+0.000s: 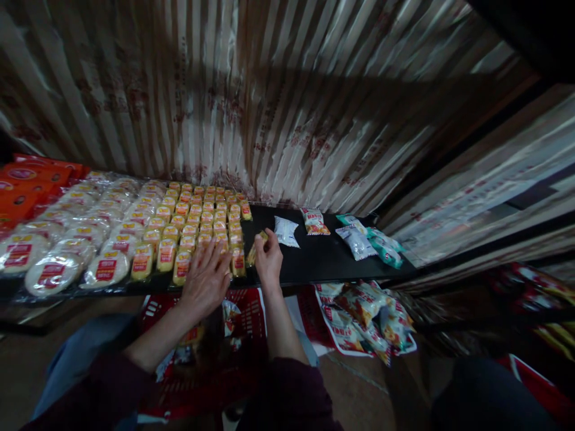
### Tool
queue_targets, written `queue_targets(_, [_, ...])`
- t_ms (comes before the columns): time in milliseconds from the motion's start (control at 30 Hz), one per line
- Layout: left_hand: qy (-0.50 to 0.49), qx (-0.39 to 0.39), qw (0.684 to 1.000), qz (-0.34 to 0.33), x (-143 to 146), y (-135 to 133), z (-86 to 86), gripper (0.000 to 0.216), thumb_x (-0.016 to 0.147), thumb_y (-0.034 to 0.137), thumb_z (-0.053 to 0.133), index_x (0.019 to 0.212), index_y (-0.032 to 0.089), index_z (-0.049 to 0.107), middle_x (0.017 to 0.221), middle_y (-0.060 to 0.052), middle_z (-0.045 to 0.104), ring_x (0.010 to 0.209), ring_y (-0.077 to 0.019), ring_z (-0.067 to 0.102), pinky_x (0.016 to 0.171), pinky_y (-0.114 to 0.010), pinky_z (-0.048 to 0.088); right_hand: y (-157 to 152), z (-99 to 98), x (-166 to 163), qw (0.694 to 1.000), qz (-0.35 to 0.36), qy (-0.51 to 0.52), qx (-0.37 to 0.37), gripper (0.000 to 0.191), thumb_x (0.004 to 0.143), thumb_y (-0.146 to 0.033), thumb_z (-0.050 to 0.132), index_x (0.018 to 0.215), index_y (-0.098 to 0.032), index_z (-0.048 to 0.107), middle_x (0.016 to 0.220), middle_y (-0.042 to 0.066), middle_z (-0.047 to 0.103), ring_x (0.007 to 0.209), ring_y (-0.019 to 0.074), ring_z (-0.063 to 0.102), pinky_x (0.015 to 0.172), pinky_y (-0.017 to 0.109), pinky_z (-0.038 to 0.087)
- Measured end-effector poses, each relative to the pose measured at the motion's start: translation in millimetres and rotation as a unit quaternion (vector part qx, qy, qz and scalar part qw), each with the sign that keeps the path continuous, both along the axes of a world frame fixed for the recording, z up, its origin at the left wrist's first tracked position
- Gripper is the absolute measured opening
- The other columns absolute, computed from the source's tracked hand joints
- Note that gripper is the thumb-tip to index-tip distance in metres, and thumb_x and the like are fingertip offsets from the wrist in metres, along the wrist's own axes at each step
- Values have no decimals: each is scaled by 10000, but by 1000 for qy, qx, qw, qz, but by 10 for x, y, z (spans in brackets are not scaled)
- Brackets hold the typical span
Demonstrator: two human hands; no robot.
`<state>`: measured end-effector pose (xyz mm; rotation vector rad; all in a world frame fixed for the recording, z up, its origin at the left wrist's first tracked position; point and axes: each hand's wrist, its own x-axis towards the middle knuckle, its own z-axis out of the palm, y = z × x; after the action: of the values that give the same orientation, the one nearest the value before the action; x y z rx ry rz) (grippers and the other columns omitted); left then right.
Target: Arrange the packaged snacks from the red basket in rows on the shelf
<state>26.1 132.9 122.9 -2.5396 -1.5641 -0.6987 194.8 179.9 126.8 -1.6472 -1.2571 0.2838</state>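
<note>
Rows of small yellow wrapped cakes (182,208) stand close together on a black shelf (309,260). My left hand (209,275) rests palm down on the front cakes of the right-hand rows, its fingers stretched out and holding nothing. Just right of these rows, my right hand (269,258) pinches a yellow wrapped cake (263,237) between thumb and fingers, low over the shelf. Another yellow packet (250,256) shows partly beside the thumb; my hand hides some of it. To the right of that hand lies a white snack bag (286,231).
Round white wrapped cakes (105,267) and orange packs (33,182) fill the shelf's left. More snack bags (357,240) lie at its right end. Below are a red basket (206,374) and a container of chip-like bags (363,314). A striped curtain-like sheet (269,90) hangs behind.
</note>
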Motion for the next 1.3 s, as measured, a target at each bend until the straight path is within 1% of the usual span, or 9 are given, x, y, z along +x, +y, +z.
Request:
queue_targets(133, [9, -2, 1000, -14, 7, -151, -226, 486, 893, 331, 428, 1349, 181, 501, 1511, -131, 338, 1432, -278, 212, 1161, -512, 147, -219, -221, -118, 999, 15, -12, -26, 485, 845, -463, 468, 1166, -126, 602, 1117, 141, 665, 998, 231, 625, 891, 354, 479])
queue_targets(233, [13, 1, 1000, -15, 8, -128, -299, 506, 882, 298, 442, 1376, 191, 468, 1524, -126, 307, 1433, -268, 212, 1157, -511, 158, -279, -307, -227, 999, 28, -16, -36, 462, 853, -445, 455, 1155, -130, 608, 1131, 142, 662, 1034, 234, 620, 919, 358, 471])
queue_targets(433, [32, -1, 999, -15, -23, -59, -284, 512, 883, 200, 378, 1389, 174, 449, 1507, -107, 339, 1416, -255, 264, 1155, -529, 149, -243, -302, -271, 999, 16, -25, -28, 458, 865, -420, 444, 1156, -107, 608, 1118, 144, 669, 1036, 236, 623, 933, 348, 467])
queue_targets(633, [29, 21, 999, -4, 6, -27, -336, 529, 869, 171, 372, 1393, 138, 439, 1501, -133, 334, 1418, -263, 255, 1157, -535, 138, -177, -274, -288, 996, 68, -57, -22, 417, 869, -407, 467, 1167, -154, 611, 1106, 122, 672, 991, 214, 635, 892, 326, 487])
queue_targets(867, [-4, 27, 1000, -6, -20, -68, -310, 522, 888, 273, 421, 1403, 188, 435, 1537, -123, 267, 1447, -280, 139, 1162, -533, 114, -163, -282, -193, 999, 33, -20, -7, 479, 859, -455, 448, 1154, -116, 614, 1136, 142, 669, 1032, 228, 628, 926, 346, 478])
queue_targets(1033, [-18, 40, 998, 47, -201, -225, -305, 545, 905, 310, 414, 1427, 157, 386, 1548, -148, 231, 1455, -285, 78, 1162, -548, 85, -307, -275, -151, 998, -9, 54, 21, 546, 855, -507, 435, 1176, -93, 589, 1114, 160, 666, 1015, 233, 629, 894, 355, 490])
queue_targets(1100, [-33, 54, 995, 81, -298, -298, -336, 586, 904, 293, 415, 1463, 152, 309, 1557, -157, 197, 1456, -291, 48, 1157, -563, 92, -390, -297, -164, 997, -17, 71, 31, 545, 855, -511, 443, 1181, -98, 585, 1120, 158, 660, 1014, 230, 627, 900, 358, 485])
queue_targets(1200, [-60, 76, 986, 138, -425, -372, -395, 677, 901, 264, 419, 1510, 194, 133, 1581, -144, 78, 1454, -305, -11, 1142, -587, 134, -495, -370, -208, 995, -10, 87, 38, 533, 852, -506, 461, 1179, -105, 588, 1130, 151, 656, 1025, 228, 618, 924, 363, 470])
queue_targets(1300, [-62, 72, 982, 162, -493, -375, -461, 689, 906, 261, 414, 1513, 198, 94, 1584, -149, 46, 1452, -309, -21, 1136, -587, 159, -545, -453, -253, 994, -6, 102, 22, 536, 849, -509, 463, 1179, -106, 587, 1140, 152, 653, 1036, 230, 611, 929, 370, 468])
